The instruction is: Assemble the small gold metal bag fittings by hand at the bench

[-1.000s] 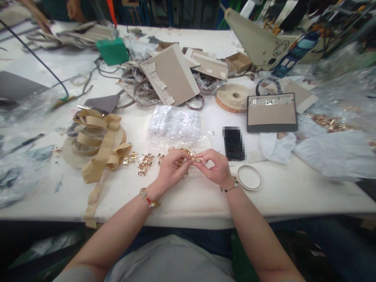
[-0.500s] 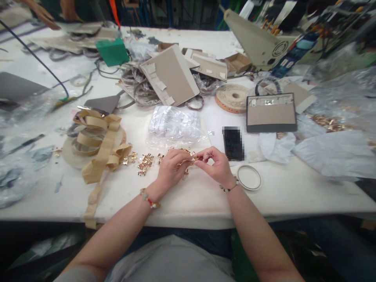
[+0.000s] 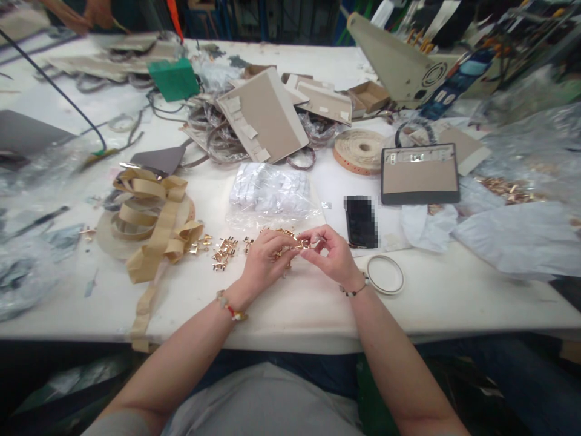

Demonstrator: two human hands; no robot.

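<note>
My left hand (image 3: 265,259) and my right hand (image 3: 330,253) meet over the white table (image 3: 295,306), both pinched on a small gold metal clasp (image 3: 303,243) held between their fingertips. More gold clasps (image 3: 222,249) lie scattered on the table just left of my left hand, some hidden under my fingers. A clear bag of white pieces (image 3: 271,192) lies just beyond my hands.
A dark phone (image 3: 361,221) and a thin ring (image 3: 385,274) lie right of my right hand. Tan tape loops (image 3: 152,218) sit at left, a tape roll (image 3: 361,150) and a framed card (image 3: 420,174) behind. Cardboard pieces, plastic bags and a green box (image 3: 173,79) clutter the back. Another person's hands (image 3: 86,15) work far left.
My right fingers have shifted slightly on the clasp, drawing it a little up and left. The far person's hands have moved over the sheets.
</note>
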